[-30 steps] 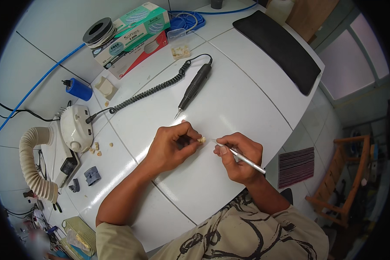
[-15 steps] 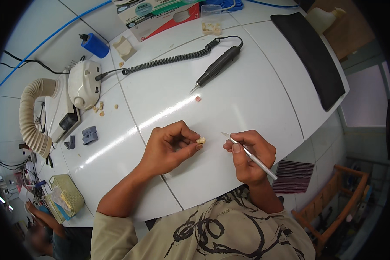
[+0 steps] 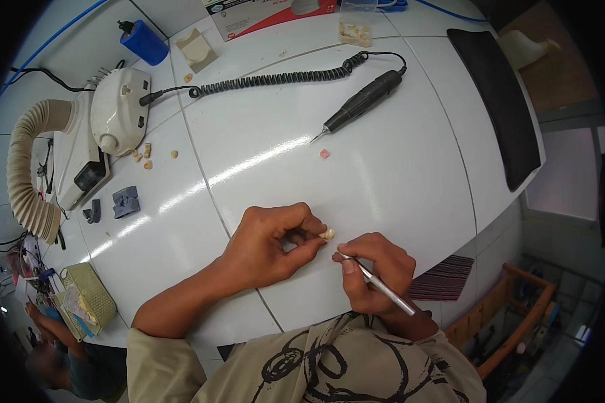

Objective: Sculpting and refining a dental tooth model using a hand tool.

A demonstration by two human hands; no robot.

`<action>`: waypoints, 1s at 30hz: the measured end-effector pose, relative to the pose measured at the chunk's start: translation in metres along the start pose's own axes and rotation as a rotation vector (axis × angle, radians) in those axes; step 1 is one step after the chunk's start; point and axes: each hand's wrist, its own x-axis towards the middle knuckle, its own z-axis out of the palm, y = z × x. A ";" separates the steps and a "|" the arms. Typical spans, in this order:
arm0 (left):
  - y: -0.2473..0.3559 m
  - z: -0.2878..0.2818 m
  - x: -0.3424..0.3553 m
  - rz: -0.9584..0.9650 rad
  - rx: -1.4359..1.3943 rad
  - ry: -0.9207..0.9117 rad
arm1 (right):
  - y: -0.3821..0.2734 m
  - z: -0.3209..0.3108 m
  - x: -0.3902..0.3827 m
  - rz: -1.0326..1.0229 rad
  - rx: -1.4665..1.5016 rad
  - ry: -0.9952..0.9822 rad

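Note:
My left hand (image 3: 272, 243) is closed, pinching a small cream-coloured dental piece (image 3: 328, 234) shaped like teeth between thumb and fingertips. Close on its right, my right hand (image 3: 378, 274) grips a silver craft knife (image 3: 391, 294) like a pen, the handle slanting down to the right. The knife's tip points up toward the dental piece; whether it touches cannot be made out. Beyond the hands, a black rotary handpiece (image 3: 363, 102) lies on the white tiled table, with a small pink piece (image 3: 325, 154) near its bit.
A white control box (image 3: 122, 111) with a coiled cord and a ribbed hose (image 3: 30, 161) stand at left. Grey mould pieces (image 3: 126, 201) and cream bits (image 3: 148, 164) lie near them. At the far side are a blue bottle (image 3: 144, 42), a carton (image 3: 269, 15) and a clear box (image 3: 355, 32). Another person sits lower left.
My right hand with the craft knife has moved left and down, closer to the dental piece. The left hand keeps its pinch. The whole view has shifted slightly.

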 end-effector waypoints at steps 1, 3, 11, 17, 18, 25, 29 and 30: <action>0.000 0.000 0.000 -0.009 0.000 0.000 | 0.001 0.002 0.000 -0.001 -0.002 -0.001; -0.001 -0.001 -0.001 -0.008 -0.004 -0.001 | 0.001 0.004 0.001 -0.084 -0.032 0.001; -0.001 -0.002 -0.001 -0.012 0.011 -0.026 | -0.001 0.003 0.003 -0.103 -0.092 0.017; -0.001 -0.002 -0.001 -0.029 -0.002 -0.030 | -0.002 0.003 0.003 -0.100 -0.100 -0.003; -0.002 -0.002 -0.001 -0.010 -0.001 -0.026 | -0.003 0.002 0.003 -0.094 -0.104 -0.008; 0.000 -0.001 -0.001 -0.008 0.013 -0.017 | -0.003 0.004 0.004 -0.095 -0.117 0.012; -0.003 -0.001 -0.002 0.007 0.000 -0.008 | -0.003 0.003 0.003 -0.101 -0.101 -0.004; -0.003 -0.001 -0.002 0.007 0.002 -0.011 | -0.003 0.004 0.004 -0.088 -0.105 0.006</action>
